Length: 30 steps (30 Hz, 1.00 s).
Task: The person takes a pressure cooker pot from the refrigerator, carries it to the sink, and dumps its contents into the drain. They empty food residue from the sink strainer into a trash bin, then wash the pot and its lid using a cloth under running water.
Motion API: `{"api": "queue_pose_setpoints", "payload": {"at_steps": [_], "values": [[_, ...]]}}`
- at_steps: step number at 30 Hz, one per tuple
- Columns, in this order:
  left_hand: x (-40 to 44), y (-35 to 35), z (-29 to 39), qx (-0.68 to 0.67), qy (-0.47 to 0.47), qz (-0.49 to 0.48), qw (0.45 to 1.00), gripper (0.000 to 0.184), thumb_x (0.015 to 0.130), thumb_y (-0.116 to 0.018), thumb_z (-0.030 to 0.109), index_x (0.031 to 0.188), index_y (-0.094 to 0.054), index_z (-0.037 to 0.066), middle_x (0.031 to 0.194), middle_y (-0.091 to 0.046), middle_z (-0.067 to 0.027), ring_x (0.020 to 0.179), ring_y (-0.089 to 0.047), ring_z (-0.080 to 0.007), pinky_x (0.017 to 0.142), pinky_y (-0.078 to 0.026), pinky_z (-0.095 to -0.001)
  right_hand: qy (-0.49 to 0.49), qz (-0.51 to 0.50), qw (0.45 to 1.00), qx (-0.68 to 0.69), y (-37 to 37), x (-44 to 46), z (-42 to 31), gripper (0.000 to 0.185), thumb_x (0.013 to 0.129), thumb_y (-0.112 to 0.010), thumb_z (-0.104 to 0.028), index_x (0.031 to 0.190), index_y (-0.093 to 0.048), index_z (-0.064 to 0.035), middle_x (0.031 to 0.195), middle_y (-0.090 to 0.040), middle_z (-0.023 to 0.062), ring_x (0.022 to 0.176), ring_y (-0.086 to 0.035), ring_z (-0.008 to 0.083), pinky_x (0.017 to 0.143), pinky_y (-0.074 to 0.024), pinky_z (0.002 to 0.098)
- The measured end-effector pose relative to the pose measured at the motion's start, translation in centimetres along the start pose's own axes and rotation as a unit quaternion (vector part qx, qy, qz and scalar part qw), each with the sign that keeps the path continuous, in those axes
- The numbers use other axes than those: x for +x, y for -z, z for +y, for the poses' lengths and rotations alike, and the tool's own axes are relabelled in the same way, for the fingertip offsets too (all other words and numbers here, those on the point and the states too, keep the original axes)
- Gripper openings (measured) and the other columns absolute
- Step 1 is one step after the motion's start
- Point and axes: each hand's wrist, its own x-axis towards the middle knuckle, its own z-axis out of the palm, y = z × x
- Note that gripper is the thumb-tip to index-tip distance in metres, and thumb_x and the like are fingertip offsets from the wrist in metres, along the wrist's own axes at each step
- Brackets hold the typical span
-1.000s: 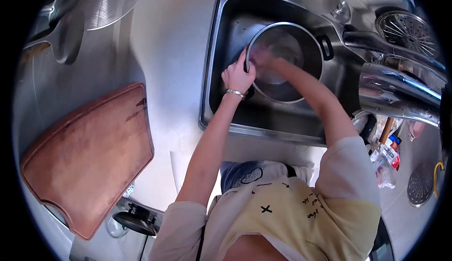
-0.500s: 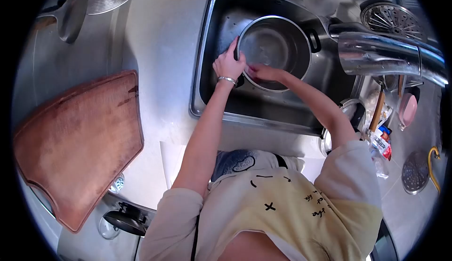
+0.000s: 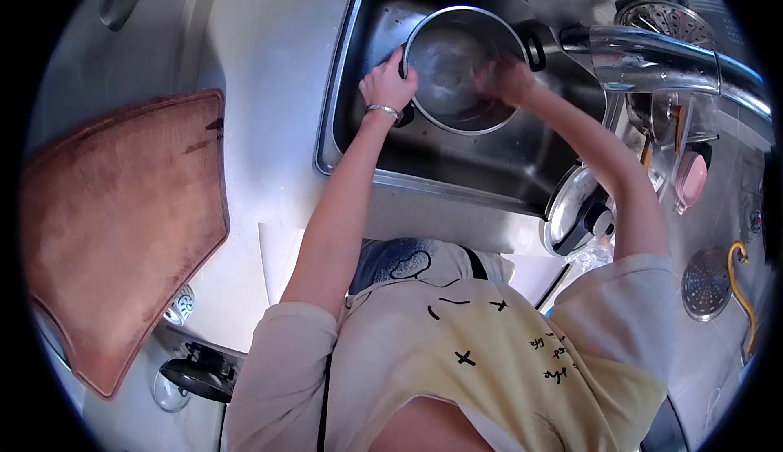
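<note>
A metal pot (image 3: 447, 65) with black side handles stands in the sink (image 3: 481, 163), with what looks like a little water in the bottom. My left hand (image 3: 390, 83) is closed around the left handle and rim of the pot, its thumb along the edge. The right handle (image 3: 536, 51) is free. Reaching over the rim, my right hand (image 3: 507, 82) is inside the pot near its right wall. Motion smears its fingers, so whether it holds anything is unclear.
A faucet (image 3: 652, 59) juts over the sink's right side. Beside my right forearm lies a pot lid (image 3: 568, 203). A wooden cutting board (image 3: 130, 224) sits at left. On the right are a pink dish (image 3: 692, 179) and a skimmer (image 3: 705, 282) near a yellow hook (image 3: 738, 289).
My right hand has swept from the pot's left side across to its right side. My left hand stays on the left handle. The whole view has shifted slightly.
</note>
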Motion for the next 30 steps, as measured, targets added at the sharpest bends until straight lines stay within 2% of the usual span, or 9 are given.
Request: {"api": "queue_pose_setpoints", "payload": {"at_steps": [1,3,7,9,12,17,19,28,30], "values": [[0.0,-0.1,0.0,-0.004,0.0,0.003,1.0,0.043,0.071,-0.052,0.031,0.114,-0.053,0.024,0.082,-0.064,-0.015,0.077,-0.06,-0.0362,0.07,-0.047,-0.0462,0.053,0.131,0.983,-0.115,0.0,0.2,1.0,0.042,0.082,-0.043,-0.039,0.121,-0.049,-0.0251,0.109,-0.058,0.014,0.114,-0.046,0.0262,0.099,-0.0283,0.0437],[0.2,-0.9,-0.5,-0.037,0.002,0.027,0.999,0.041,0.072,-0.052,0.032,0.113,-0.055,0.027,0.076,-0.062,-0.0196,0.075,-0.059,-0.0391,0.072,-0.047,-0.0466,0.008,0.097,0.97,-0.224,-0.1,-0.6,-0.7,0.039,0.081,-0.044,-0.035,0.118,-0.052,-0.0243,0.104,-0.059,0.0142,0.112,-0.047,0.027,0.099,-0.0283,0.0449],[0.1,0.3,0.3,-0.013,0.012,0.003,1.0,0.048,0.071,-0.052,0.03,0.119,-0.05,0.027,0.083,-0.063,-0.0153,0.077,-0.06,-0.0365,0.071,-0.047,-0.0467,0.031,-0.205,0.965,0.158,4.4,-0.7,-6.2,0.04,0.087,-0.038,-0.026,0.123,-0.049,-0.0123,0.113,-0.055,0.0173,0.109,-0.048,0.0297,0.095,-0.0329,0.0387],[0.2,-0.1,0.0,-0.014,0.001,0.011,1.0,0.051,0.071,-0.052,0.029,0.122,-0.047,0.029,0.082,-0.063,-0.0151,0.077,-0.06,-0.0367,0.071,-0.047,-0.047,0.026,-0.002,0.89,0.456,1.7,0.3,-9.8,0.043,0.092,-0.031,-0.033,0.119,-0.05,-0.0072,0.112,-0.055,0.0201,0.107,-0.05,0.0319,0.093,-0.0356,0.0351],[0.3,0.7,0.4,-0.011,0.002,-0.01,1.0,0.055,0.072,-0.052,0.028,0.126,-0.041,0.032,0.081,-0.063,-0.0155,0.076,-0.06,-0.0372,0.071,-0.047,-0.047,-0.087,0.085,0.742,0.659,2.9,-1.5,-11.9,0.046,0.093,-0.027,-0.038,0.117,-0.053,-0.008,0.115,-0.053,0.0197,0.105,-0.05,0.0331,0.094,-0.0359,0.0354],[0.8,0.9,0.0,-0.01,-0.03,-0.038,0.999,0.058,0.072,-0.052,0.027,0.128,-0.037,0.032,0.079,-0.063,-0.0174,0.074,-0.06,-0.0387,0.071,-0.046,-0.0478,0.13,0.052,0.966,0.217,4.2,-8.5,-1.3,0.037,0.089,-0.039,-0.04,0.108,-0.058,-0.0138,0.114,-0.054,0.0081,0.109,-0.048,0.0259,0.095,-0.0365,0.0376],[0.8,0.7,-0.4,-0.019,-0.042,-0.039,0.998,0.058,0.072,-0.051,0.026,0.128,-0.037,0.03,0.078,-0.062,-0.0184,0.075,-0.059,-0.0394,0.072,-0.046,-0.0479,0.259,0.205,0.943,0.044,3.0,-5.9,5.1,0.027,0.088,-0.044,-0.037,0.098,-0.059,-0.018,0.101,-0.057,0.0079,0.1,-0.052,0.0237,0.085,-0.0441,0.0372],[1.2,0.2,-0.9,-0.011,-0.066,-0.024,0.997,0.055,0.073,-0.05,0.029,0.127,-0.037,0.034,0.07,-0.061,-0.0186,0.069,-0.059,-0.0395,0.067,-0.047,-0.0481,0.35,0.023,0.883,0.312,11.4,8.2,5.3,0.041,0.08,-0.04,0.0,0.121,-0.044,0.0023,0.133,-0.037,0.0047,0.125,-0.031,0.0139,0.108,-0.0193,0.0235],[1.2,0.5,-0.7,-0.012,-0.053,-0.038,0.998,0.056,0.072,-0.051,0.028,0.127,-0.038,0.032,0.076,-0.062,-0.0178,0.073,-0.059,-0.0394,0.07,-0.046,-0.0487,0.276,0.153,0.923,0.22,9.7,5.9,6.0,0.042,0.082,-0.04,-0.005,0.123,-0.043,0.0001,0.132,-0.04,0.0058,0.126,-0.03,0.016,0.108,-0.0186,0.026]]}}
